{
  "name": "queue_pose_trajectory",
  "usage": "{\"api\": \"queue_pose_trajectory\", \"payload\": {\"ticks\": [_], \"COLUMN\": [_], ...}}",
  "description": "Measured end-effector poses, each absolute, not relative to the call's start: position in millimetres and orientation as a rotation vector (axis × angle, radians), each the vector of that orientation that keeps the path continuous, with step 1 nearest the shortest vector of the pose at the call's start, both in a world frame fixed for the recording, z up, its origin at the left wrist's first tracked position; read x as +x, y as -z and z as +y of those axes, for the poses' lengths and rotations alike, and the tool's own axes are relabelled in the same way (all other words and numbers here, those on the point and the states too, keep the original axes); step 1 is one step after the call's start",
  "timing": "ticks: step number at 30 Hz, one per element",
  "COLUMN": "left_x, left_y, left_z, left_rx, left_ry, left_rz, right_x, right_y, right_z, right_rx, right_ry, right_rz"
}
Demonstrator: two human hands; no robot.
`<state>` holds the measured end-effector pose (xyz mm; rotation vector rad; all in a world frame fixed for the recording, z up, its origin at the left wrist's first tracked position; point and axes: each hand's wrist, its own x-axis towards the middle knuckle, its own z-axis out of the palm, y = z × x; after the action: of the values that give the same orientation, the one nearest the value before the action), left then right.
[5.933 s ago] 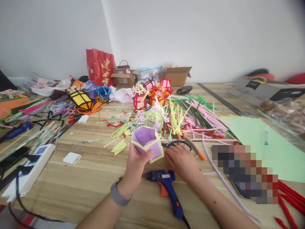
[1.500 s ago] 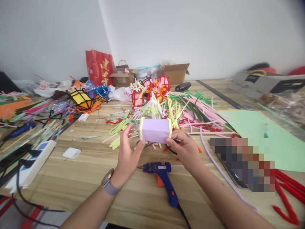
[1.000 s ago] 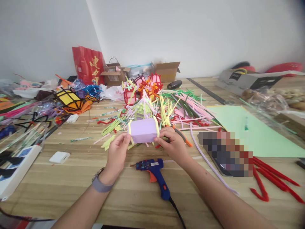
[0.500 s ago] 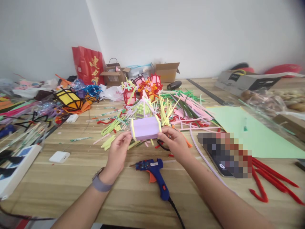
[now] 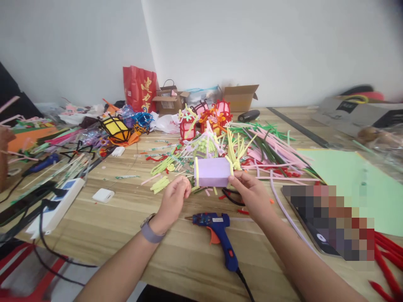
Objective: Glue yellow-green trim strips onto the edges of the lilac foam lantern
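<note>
A lilac paper lantern body (image 5: 213,170) with pale yellow pipe-cleaner rims at both ends is held up over the table. My right hand (image 5: 247,188) pinches its right end between thumb and fingers. Just left of it, apart from the lantern body, my left hand (image 5: 176,195) is closed with curled fingers; nothing shows in it. Below both hands a blue glue gun (image 5: 217,230) with an orange trigger lies on its side, nozzle to the left. Behind the lantern body stands a lilac pipe-cleaner frame (image 5: 208,136) next to a yellow pipe-cleaner bunch (image 5: 236,147).
Finished lanterns (image 5: 220,112) and loose pipe cleaners (image 5: 277,147) cover the back. On the right lie a phone (image 5: 324,241) and a green sheet (image 5: 352,176). A power strip (image 5: 58,209) and white charger (image 5: 103,195) are left. Another person's hand (image 5: 4,147) shows at the left edge.
My left hand has let go of the lantern body's left end and closed beside it. My right hand keeps hold. The whole view has swung left, showing another person's hand.
</note>
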<state>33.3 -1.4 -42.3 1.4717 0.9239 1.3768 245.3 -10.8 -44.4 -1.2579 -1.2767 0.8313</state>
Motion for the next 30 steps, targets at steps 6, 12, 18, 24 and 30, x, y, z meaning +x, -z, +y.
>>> {"api": "queue_pose_trajectory", "payload": {"ticks": [6,12,18,24,30], "left_x": [33,30,27,28,30], "left_y": [41,44,39,32,32], "left_z": [-2,3,8,11,13], "left_rx": [1.483,1.384,1.331,1.145,0.931], "left_ry": [-1.312,-1.378,-1.472,-1.489,-1.472], "left_rz": [0.910,0.873,0.855,0.882,0.889], "right_x": [246,248,250,253,254], "right_y": [45,47,51,56,61], "right_z": [-9,-8,-5,-1,1], "right_rx": [-1.224,-1.211,-1.209,-1.115,-1.023], "right_ry": [-0.843,-0.833,-0.755,-0.655,-0.445], "right_rz": [-1.261,-1.279,-1.390,-1.522,-1.614]}}
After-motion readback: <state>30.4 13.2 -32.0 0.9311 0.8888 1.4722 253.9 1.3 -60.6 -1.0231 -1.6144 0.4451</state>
